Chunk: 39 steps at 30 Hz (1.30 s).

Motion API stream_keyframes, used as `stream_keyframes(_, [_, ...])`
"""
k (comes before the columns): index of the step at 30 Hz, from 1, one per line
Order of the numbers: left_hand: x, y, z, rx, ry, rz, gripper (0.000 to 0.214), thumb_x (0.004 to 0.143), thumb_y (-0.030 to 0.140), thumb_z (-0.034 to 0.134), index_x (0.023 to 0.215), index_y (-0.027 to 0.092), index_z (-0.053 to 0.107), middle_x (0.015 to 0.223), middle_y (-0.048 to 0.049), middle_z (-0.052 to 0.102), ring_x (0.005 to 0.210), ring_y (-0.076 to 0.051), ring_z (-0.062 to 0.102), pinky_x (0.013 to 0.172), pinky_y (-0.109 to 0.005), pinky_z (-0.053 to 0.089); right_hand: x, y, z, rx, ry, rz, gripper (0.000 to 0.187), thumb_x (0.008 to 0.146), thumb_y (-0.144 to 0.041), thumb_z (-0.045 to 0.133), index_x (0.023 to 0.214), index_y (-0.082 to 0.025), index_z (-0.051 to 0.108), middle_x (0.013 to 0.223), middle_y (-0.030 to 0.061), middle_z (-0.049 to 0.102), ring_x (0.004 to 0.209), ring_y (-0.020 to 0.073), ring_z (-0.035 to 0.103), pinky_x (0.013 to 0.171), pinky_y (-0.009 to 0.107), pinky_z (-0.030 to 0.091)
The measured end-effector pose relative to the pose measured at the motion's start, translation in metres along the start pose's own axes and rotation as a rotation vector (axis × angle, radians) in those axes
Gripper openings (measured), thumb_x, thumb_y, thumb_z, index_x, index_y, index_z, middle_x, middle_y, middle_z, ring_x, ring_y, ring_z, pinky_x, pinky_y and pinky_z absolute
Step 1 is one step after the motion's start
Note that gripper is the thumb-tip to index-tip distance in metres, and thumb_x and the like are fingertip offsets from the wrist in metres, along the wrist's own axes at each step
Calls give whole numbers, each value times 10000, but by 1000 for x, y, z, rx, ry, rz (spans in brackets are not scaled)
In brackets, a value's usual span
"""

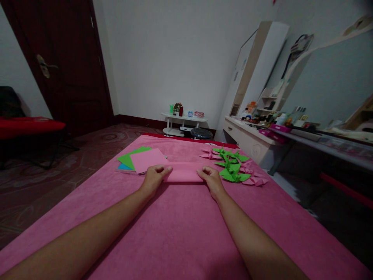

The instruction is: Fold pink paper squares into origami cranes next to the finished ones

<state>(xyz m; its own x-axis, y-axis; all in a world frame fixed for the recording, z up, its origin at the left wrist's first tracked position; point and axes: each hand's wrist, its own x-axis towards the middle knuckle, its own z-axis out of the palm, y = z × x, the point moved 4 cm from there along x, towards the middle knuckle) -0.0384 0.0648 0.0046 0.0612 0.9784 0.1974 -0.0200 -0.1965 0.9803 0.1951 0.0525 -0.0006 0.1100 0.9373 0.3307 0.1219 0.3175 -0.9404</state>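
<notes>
Two hands work on a pink cloth [180, 233]. One folded pink sheet [184, 174] lies flat between them, a long narrow strip running from hand to hand. The left hand [154, 175] is curled nearly closed, with thumb and fingertips pinching the strip's left end. The right hand [210, 179] is curled the same way and pinches the right end, and both hands rest low on the cloth. Just beyond and outside the left hand lies a stack [148, 159] of flat paper squares in three colours: one pink on top, green [128, 158] under it and a blue edge [124, 167] lowest. How many sheets it holds in all cannot be told. Just beyond and outside the right hand lies a cluster of folded paper cranes [233, 167], some green and some pink, overlapping too much for a sure count; there are several of each. No writing can be read on any of the paper. Far beyond the hands a small white shelf table [183, 116] stands against the wall with a few small items on it.
</notes>
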Motion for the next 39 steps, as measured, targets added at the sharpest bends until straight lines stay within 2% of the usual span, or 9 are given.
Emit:
stream_keyframes(3, [1,-1,1,9,-16,-8,368,625,448,696,547,119,552,498,37,491,482,-74,395,479,-202,273,0,1,-2,82,68,13,311,651,-392,699,588,-175,485,549,-59,384,512,85,331,489,218,242])
stream_keyframes(8, [0,1,4,41,-47,11,322,617,412,707,579,109,604,503,24,516,485,-87,432,486,-206,317,2,8,-6,261,193,124,269,553,-346,769,622,-168,580,566,-52,502,498,91,404,478,218,299])
stream_keyframes(14, [-2,4,4,68,-58,18,302,679,374,666,560,110,580,497,29,490,485,-76,412,481,-196,293,4,11,-11,334,265,139,281,507,-292,790,684,-162,616,608,-36,567,534,100,478,529,225,380])
stream_keyframes(18, [-3,9,5,59,-54,57,306,689,352,656,519,114,566,481,33,476,489,-75,411,484,-194,296,4,12,-12,335,264,119,246,568,-349,757,666,-160,633,602,-24,576,545,109,482,536,234,380])
stream_keyframes(21, [-2,10,3,25,-2,87,231,643,328,697,587,112,640,552,12,563,540,-93,477,523,-199,353,3,11,-13,308,265,93,235,567,-352,760,641,-160,646,602,-22,584,557,113,479,552,240,373])
stream_keyframes(25, [0,5,0,2,37,56,219,606,320,729,662,111,691,605,-16,626,549,-106,518,532,-208,394,2,8,-14,269,286,79,227,544,-338,775,601,-164,640,572,-26,576,545,116,466,544,244,345])
stream_keyframes(30, [1,0,0,2,36,17,230,600,325,735,657,105,695,559,-17,612,500,-97,503,488,-202,385,1,1,-15,237,333,55,223,514,-301,780,518,-172,598,539,-40,549,544,114,456,562,251,333])
stream_keyframes(39, [0,-3,2,-6,19,-12,251,616,347,721,624,103,665,492,8,560,436,-80,462,443,-199,351,0,-3,-15,210,347,22,228,530,-296,771,509,-165,586,537,-48,537,542,103,435,578,251,335])
